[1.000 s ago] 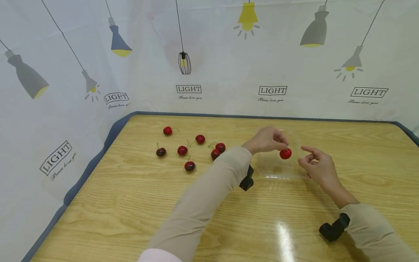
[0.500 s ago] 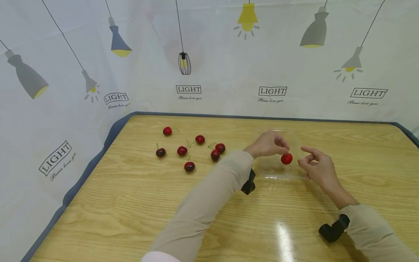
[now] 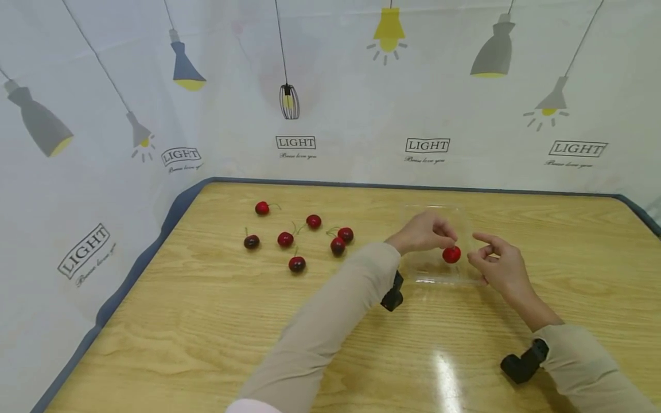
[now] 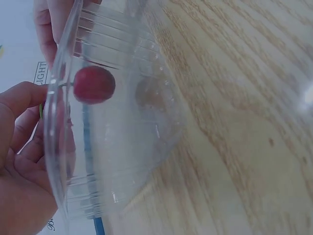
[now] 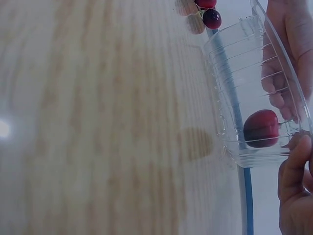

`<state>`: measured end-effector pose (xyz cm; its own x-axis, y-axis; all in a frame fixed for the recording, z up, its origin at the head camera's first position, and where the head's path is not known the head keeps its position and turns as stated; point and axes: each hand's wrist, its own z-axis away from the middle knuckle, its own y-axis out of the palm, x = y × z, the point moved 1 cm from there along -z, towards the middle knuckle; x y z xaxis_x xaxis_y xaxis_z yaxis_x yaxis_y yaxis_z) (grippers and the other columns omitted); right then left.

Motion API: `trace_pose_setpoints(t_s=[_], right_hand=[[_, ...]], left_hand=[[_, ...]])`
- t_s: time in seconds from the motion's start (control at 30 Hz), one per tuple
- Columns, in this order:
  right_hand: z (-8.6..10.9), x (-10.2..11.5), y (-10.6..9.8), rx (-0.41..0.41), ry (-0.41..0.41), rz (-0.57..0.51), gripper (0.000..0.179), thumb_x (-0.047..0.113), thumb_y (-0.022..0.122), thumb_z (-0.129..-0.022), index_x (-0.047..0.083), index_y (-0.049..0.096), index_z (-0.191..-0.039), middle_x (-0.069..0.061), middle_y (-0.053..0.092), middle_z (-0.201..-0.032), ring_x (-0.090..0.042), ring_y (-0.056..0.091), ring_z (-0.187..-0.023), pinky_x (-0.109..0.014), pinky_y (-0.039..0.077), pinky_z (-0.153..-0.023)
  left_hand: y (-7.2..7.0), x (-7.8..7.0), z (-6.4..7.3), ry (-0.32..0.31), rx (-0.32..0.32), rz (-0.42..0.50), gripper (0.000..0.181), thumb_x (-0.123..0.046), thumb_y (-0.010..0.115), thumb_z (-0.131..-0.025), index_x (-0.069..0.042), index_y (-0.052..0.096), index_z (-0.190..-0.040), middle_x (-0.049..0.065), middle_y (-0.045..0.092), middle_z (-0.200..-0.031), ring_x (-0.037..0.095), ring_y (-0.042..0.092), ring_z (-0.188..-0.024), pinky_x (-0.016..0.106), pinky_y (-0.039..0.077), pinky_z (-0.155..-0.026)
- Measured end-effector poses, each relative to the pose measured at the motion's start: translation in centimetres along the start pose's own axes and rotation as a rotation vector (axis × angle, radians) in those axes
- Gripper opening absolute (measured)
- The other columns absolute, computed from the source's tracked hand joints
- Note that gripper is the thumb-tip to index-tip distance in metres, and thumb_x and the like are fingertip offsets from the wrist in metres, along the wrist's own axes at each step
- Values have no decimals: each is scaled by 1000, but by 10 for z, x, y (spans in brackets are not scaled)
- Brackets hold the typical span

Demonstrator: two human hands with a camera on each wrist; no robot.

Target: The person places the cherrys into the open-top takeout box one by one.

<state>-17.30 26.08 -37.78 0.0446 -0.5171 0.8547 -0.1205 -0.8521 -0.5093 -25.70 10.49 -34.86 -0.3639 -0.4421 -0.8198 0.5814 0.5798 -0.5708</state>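
My left hand [image 3: 424,232] pinches a red cherry [image 3: 451,254] by its stem, low over a clear plastic container [image 3: 431,280]. In the left wrist view the cherry [image 4: 94,85] shows through the clear wall, its stem at the fingertips of the left hand [image 4: 24,142]. The right hand [image 3: 503,267] is at the container's right side, thumb and curled fingers holding its rim. Seen from the right wrist, the container [image 5: 239,58] stands on the table with the right hand [image 5: 296,191] at its near corner. Whether the cherry touches the bottom is hard to tell.
Several dark red cherries with stems lie on the wooden table [image 3: 206,332] left of the container, among them a cherry pair [image 3: 338,245] nearest to it. Behind the table hangs a white curtain [image 3: 351,103] printed with lamps.
My left hand has lowered the cherry slightly and moved it a little toward me inside the container's outline. The right hand stays at the rim. The view has shifted slightly.
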Motion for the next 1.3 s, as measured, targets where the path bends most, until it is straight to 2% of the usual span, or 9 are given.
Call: trace_pose_setpoints(t_s=[0.27,0.77,1.13,1.3], right_hand=[[0,1,2,0,-14,-8,45,5,52,-86,-7,39,-127,-6,46,-76,-5,43,-45,-25,44,-41],[1,0,1,12,-7,-28,46,6,51,-86,-6,38,-129,-4,45,-76,-4,43,-46,-27,45,-41],[1,1,1,15,-4,-32,46,7,51,-87,-6,38,-129,-3,46,-75,-5,41,-44,-26,46,-42],[2,1,0,16,2,-37,46,8,52,-87,-6,38,-129,-3,45,-75,-5,40,-43,-26,45,-42]], left_hand=[[1,4,-1,-10,-2,-19,8,-13,61,-83,-9,67,-88,-4,64,-80,3,55,-73,13,41,-64],[3,3,-2,-9,0,-9,11,-12,61,-83,-7,67,-91,-2,65,-82,3,56,-71,12,41,-63],[4,2,-1,8,17,-45,12,-14,60,-85,-8,67,-93,-2,65,-84,2,56,-72,11,41,-64],[3,0,0,-3,18,-45,13,-16,59,-85,-9,66,-94,-2,65,-87,3,56,-75,12,42,-64]])
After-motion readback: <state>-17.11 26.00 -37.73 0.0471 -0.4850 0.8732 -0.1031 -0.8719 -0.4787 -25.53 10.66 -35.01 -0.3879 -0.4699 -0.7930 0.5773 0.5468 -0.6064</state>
